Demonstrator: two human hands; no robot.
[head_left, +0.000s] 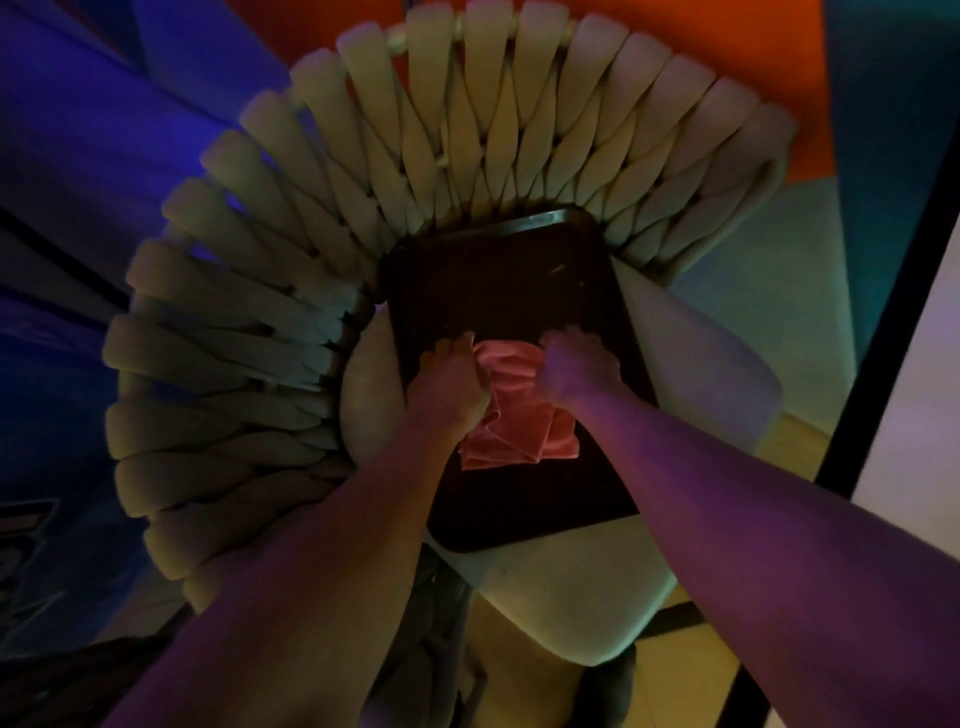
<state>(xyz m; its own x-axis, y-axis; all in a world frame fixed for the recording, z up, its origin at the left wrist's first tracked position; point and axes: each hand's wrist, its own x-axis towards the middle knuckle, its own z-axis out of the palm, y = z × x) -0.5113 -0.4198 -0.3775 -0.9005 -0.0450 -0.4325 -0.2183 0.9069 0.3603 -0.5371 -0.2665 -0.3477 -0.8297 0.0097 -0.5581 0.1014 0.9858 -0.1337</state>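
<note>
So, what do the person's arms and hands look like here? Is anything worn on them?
The left forearm and right forearm are bare, with no sleeve in view. The left hand and right hand wear no gloves. No watch, bracelet or ring shows, though the dim coloured light could hide small things.

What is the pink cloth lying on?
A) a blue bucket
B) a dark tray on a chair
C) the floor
B: the pink cloth lies on the dark tray, which rests on the chair seat; the left hand and right hand grip it.
</note>
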